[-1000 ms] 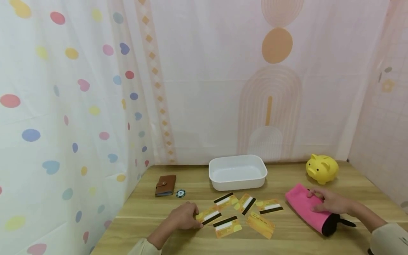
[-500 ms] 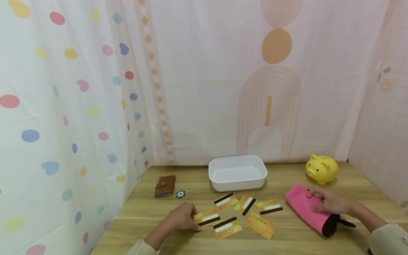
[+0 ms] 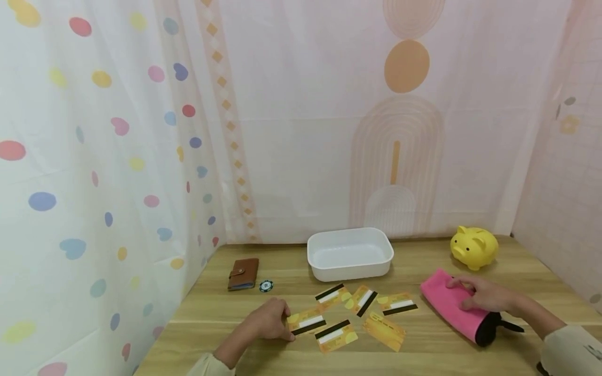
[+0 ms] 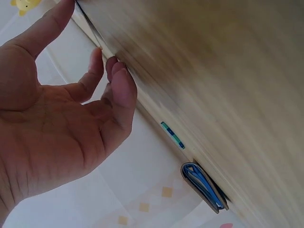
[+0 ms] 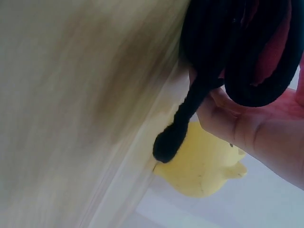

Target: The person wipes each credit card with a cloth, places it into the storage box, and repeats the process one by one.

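On the light wood-grain tabletop (image 3: 207,313) we see a white rectangular, round-cornered tray (image 3: 352,273) at the far middle. Near right lies the pink, black-ended fabric pouch (image 3: 449,304), gripped by our right hand (image 3: 491,296), its black cord (image 3: 510,326) trailing rightward. Beyond it stands a glossy yellow piggy bank (image 3: 477,248); far left, a brown snap-strap wallet (image 3: 244,272). Our left hand (image 3: 269,319) pinches the left edge of the leftmost gold card with a black stripe (image 3: 307,319) — flat cards like this could slip if our fingertips cannot get beneath. Five other gold cards (image 3: 336,335) lie just right; a careless drag might shove them. Beside the wallet sits a round black-and-white chip (image 3: 266,286) — our knuckles could nudge it if they swing far.
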{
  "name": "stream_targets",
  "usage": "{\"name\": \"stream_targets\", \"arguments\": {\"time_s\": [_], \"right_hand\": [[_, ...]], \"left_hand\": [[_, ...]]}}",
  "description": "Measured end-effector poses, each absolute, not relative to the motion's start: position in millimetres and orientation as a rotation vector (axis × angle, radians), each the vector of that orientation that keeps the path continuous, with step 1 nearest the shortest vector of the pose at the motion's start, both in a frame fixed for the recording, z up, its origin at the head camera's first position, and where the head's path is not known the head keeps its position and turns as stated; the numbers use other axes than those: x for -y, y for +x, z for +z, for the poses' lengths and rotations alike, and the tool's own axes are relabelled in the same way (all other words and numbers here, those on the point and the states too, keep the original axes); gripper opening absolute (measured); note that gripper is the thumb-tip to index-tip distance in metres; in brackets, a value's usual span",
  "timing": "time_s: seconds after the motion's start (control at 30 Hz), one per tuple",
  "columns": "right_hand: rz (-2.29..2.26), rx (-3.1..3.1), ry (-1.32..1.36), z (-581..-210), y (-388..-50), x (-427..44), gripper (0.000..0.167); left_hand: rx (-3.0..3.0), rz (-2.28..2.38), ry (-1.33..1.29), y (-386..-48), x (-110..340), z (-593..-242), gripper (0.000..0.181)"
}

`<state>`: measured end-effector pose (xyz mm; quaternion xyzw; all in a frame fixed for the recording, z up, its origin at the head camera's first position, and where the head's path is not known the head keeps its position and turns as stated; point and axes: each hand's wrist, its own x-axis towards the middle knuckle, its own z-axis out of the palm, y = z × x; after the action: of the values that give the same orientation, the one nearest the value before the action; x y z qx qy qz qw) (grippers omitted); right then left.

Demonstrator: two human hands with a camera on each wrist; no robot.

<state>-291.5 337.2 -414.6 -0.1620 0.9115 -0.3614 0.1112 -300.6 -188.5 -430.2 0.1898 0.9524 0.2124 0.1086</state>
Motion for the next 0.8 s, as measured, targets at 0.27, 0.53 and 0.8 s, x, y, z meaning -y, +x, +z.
{"name": "stream_targets", "arguments": {"time_s": [0.27,0.53,0.8], "right_hand": [[-1.057,-2.688,-0.493,-415.2,-290.6,-337.6,0.044],[-1.065,-2.687,-0.509,-414.6,-290.2,-335.6,0.045],[-1.065,-2.696,-0.493,-414.6,-289.5,-335.3,0.046]], "left_hand": [[-2.729,0.763,0.619,-300.5,188.4,-431.2,0.042],[-2.621,0.913,0.668,-300.0,189.7,-432.0,0.044],[-2.563,1.067,0.617,-300.5,189.6,-430.7,0.04]]}}
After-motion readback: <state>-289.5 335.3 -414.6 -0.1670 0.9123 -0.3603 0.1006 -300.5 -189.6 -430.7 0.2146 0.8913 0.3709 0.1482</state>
